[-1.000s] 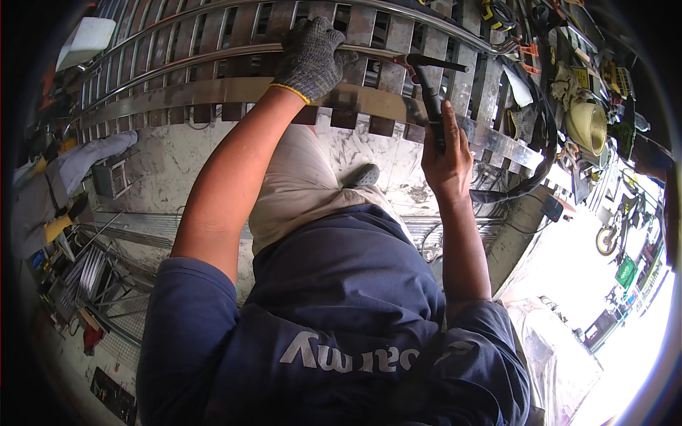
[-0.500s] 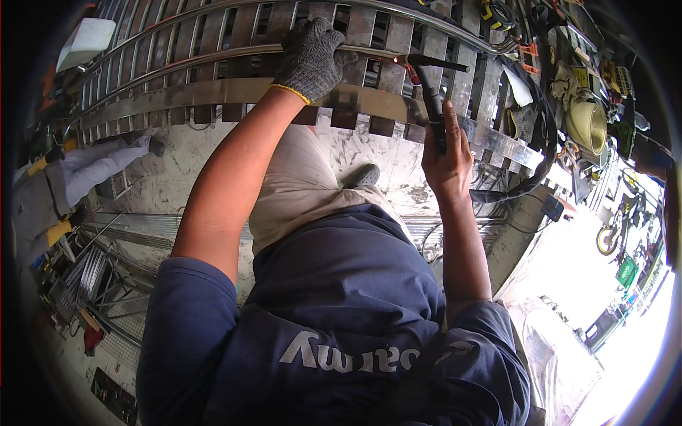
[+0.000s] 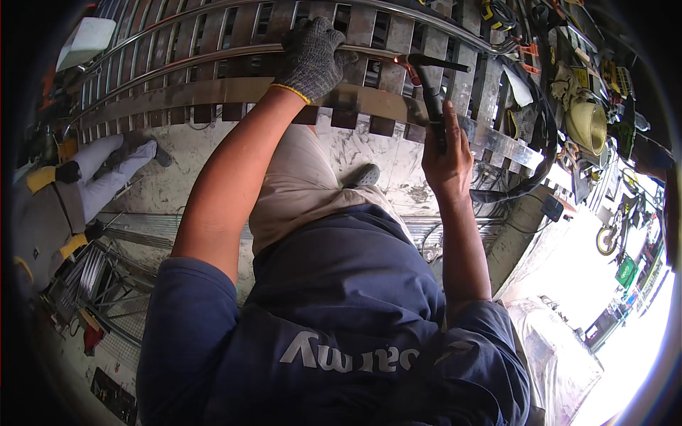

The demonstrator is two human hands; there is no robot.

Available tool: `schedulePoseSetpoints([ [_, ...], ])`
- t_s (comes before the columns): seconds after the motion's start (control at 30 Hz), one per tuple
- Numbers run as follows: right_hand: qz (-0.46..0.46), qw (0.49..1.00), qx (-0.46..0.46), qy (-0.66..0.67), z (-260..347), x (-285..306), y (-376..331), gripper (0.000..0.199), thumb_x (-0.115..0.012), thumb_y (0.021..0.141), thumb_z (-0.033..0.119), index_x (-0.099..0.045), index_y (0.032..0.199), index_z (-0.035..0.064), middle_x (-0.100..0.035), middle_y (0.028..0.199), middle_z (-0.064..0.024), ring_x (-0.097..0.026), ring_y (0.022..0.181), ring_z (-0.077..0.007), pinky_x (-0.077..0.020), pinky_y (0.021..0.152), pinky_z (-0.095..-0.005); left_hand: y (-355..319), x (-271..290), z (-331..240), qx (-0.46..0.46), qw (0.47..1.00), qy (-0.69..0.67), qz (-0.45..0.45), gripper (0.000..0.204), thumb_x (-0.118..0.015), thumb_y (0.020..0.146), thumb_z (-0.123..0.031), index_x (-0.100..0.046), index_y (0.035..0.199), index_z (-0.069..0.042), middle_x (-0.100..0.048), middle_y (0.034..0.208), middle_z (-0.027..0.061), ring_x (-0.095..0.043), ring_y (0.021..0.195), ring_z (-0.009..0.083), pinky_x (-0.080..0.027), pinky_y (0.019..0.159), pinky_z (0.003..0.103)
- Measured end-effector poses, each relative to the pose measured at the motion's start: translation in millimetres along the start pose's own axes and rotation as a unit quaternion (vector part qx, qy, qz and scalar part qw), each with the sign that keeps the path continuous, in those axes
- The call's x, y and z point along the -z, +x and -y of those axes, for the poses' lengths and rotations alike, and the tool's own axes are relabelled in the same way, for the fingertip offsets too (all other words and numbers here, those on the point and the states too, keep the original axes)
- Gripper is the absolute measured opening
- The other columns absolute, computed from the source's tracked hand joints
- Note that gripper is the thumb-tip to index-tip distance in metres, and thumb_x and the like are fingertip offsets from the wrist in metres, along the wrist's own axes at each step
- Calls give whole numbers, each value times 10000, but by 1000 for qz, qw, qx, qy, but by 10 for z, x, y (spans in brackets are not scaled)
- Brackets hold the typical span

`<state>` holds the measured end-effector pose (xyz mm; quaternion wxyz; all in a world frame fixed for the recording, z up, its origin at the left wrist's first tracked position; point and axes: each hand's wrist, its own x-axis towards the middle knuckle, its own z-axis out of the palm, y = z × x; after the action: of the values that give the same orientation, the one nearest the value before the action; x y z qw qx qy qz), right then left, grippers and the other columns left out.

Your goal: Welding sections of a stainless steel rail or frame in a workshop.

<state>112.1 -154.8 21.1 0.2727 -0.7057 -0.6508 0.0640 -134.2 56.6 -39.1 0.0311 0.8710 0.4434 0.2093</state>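
Observation:
My left hand [image 3: 310, 62], in a grey knitted glove with a yellow cuff, is closed over a shiny metal tube [image 3: 249, 50] lying across a slatted metal bench [image 3: 399, 34]. Bare and closed round the black handle of a welding torch [image 3: 433, 106] is my right hand [image 3: 449, 160]. The torch's head, with its long black back cap pointing right, is held at the tube, to the right of my glove. A small orange glow shows where torch and tube meet. The fingers' far side on the torch is hidden.
A flat metal bar [image 3: 234, 90] runs along the bench's near edge. A thick black cable [image 3: 543, 160] curves down at the right, near a yellowish roll [image 3: 587, 128] and cluttered tools. A co-worker [image 3: 53, 213] in yellow-cuffed gloves is at the left. A white block [image 3: 87, 42] lies far left.
The co-worker at the left has shifted, with legs and gloved hands in a new position. My hands, the torch and the tube look almost unmoved.

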Motion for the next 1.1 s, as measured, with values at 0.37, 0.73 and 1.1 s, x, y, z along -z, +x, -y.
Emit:
schedulePoseSetpoints([
  [0.37, -2, 1000, -2, 0, -2, 3, -1, 624, -716, 1024, 153, -512, 1613, 168, -675, 916, -188, -718, 709, -377, -594, 585, -503, 15, 44, -6, 11, 999, -52, 9, 347, -858, 832, -378, -790, 1030, -102, -672, 1096, 116, -654, 1072, 350, -507, 937, 523],
  [0.73, -19, 1000, 1, 10, -16, -18, -5, 616, -706, 1028, 157, -510, 1612, 167, -681, 921, -196, -717, 711, -393, -593, 586, -507, -13, -21, 29, 25, 998, -29, 51, 430, -852, 843, -451, -797, 1128, -133, -644, 1218, 114, -600, 1197, 357, -454, 1039, 561],
  [1.1, -14, 1000, 21, 2, -40, -27, 3, 640, -706, 1028, 159, -486, 1629, 168, -681, 930, -208, -715, 719, -400, -590, 592, -509, 8, 30, -3, 29, 997, -70, 28, 390, -858, 850, -436, -802, 1054, -108, -681, 1111, 117, -633, 1112, 354, -494, 942, 533],
])
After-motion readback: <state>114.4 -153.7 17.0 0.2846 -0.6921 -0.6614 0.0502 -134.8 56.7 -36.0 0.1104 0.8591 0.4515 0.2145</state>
